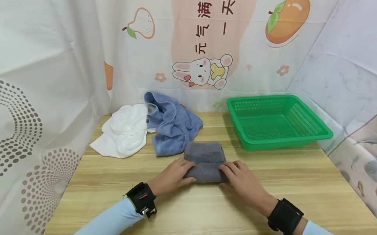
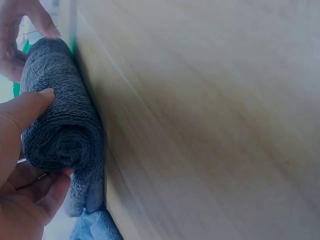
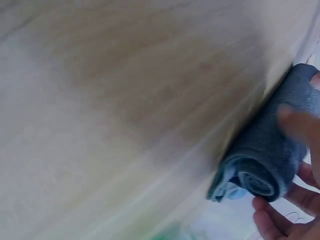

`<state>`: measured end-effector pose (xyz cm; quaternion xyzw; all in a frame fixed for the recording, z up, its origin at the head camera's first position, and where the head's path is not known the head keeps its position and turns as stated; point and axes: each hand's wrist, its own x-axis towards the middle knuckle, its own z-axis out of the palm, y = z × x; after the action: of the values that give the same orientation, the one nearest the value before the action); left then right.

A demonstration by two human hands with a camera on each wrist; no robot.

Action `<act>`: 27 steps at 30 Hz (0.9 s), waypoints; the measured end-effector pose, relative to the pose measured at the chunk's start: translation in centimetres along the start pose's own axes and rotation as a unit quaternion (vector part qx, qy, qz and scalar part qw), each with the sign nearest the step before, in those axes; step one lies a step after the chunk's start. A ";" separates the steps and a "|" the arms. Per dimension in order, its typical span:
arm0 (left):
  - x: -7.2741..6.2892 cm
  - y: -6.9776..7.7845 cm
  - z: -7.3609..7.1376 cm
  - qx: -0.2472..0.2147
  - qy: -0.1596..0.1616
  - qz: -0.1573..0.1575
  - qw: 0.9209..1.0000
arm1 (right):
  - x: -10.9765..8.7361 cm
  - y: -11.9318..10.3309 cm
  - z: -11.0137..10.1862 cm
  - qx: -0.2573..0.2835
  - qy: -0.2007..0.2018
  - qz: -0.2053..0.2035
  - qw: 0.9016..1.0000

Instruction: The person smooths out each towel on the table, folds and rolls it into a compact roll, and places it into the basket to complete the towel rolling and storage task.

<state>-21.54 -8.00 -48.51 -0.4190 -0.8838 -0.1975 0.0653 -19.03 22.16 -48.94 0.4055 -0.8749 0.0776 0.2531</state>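
A dark grey towel [image 1: 205,170] lies on the table, its near part rolled into a thick cylinder and its far part a flat strip. My left hand [image 1: 174,175] grips the roll's left end, thumb on the near side and fingers over the far side. At the opposite end my right hand [image 1: 241,182] holds the roll the same way. The left wrist view shows the spiral end of the rolled towel [image 2: 62,145] between thumb and fingers. In the right wrist view, the other spiral end of the towel [image 3: 260,175] sits by the right fingertips.
Behind the grey towel lies a crumpled blue towel [image 1: 178,126], with a bunched white towel [image 1: 124,131] to its left. A green plastic basket [image 1: 283,139] stands at the back right of the wooden table [image 1: 180,216]. Printed curtains hang around the back and sides.
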 end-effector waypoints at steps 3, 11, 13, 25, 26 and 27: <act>0.0 -0.1 -0.1 -0.031 -0.010 -0.014 0.999 | 0.0 0.6 0.5 0.017 0.005 0.004 1.000; 0.2 -0.8 0.0 -0.116 -0.009 -0.048 0.992 | 1.0 2.9 0.3 0.249 -0.112 0.128 0.953; 0.3 -0.9 0.1 -0.125 0.004 -0.049 0.991 | 1.5 3.5 0.0 0.309 -0.156 0.179 0.921; 0.1 -0.5 -0.1 0.060 0.029 0.000 0.998 | 2.8 3.5 0.0 0.356 -0.145 0.255 0.887; 0.1 -0.5 -0.3 0.062 0.024 -0.003 0.998 | 2.8 3.1 0.0 0.310 -0.117 0.222 0.917; 0.1 -0.5 -0.3 0.063 0.019 -0.008 0.998 | 2.8 2.7 0.1 0.255 -0.090 0.184 0.945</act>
<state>-22.00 -8.34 -48.31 -0.4034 -0.8963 -0.1499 0.1073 -22.56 22.01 -47.42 0.2937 -0.9043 0.3067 0.0431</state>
